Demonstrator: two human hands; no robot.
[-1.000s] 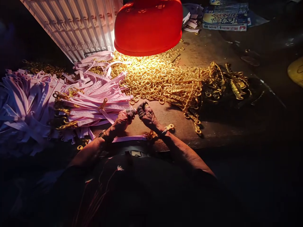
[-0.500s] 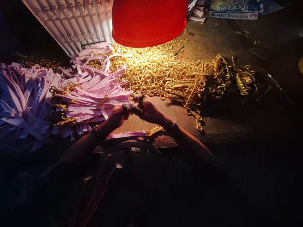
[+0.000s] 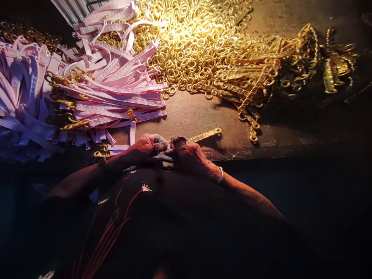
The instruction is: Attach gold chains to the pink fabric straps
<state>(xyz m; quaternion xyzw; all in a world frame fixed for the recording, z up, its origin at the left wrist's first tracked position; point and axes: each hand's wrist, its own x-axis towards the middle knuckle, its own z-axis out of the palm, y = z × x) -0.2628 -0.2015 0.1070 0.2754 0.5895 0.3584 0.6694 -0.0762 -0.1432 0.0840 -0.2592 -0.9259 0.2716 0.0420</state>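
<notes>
Hands meet at the near table edge, fingertips w/ dark wraps or covers pressed together. Left hand (image 3: 145, 146) pinches the end of a pink strap (image 3: 132, 133); right hand (image 3: 190, 155) is closed in a pinch on the near end of a short gold chain piece (image 3: 205, 135), which sticks out to the right and away, resting on the table (image 3: 186, 112). Exact join between the two is hidden by the fingers, so can't tell if chain and strap are linked. Held low and close to the body, prob. for steadiness and to catch the light from above. A bangle (image 3: 221, 175) sits on the right wrist.

Next out, left: fanned pile of pink straps (image 3: 116, 93), some w/ gold hooks attached, within easy reach of the left hand. Further left, dimmer heap of straps (image 3: 20, 97).

Far side: big mound of loose gold rings (image 3: 188, 42) under the brightest light, and to the right a tangle of gold chains (image 3: 261, 66) trailing toward the hands.
</notes>
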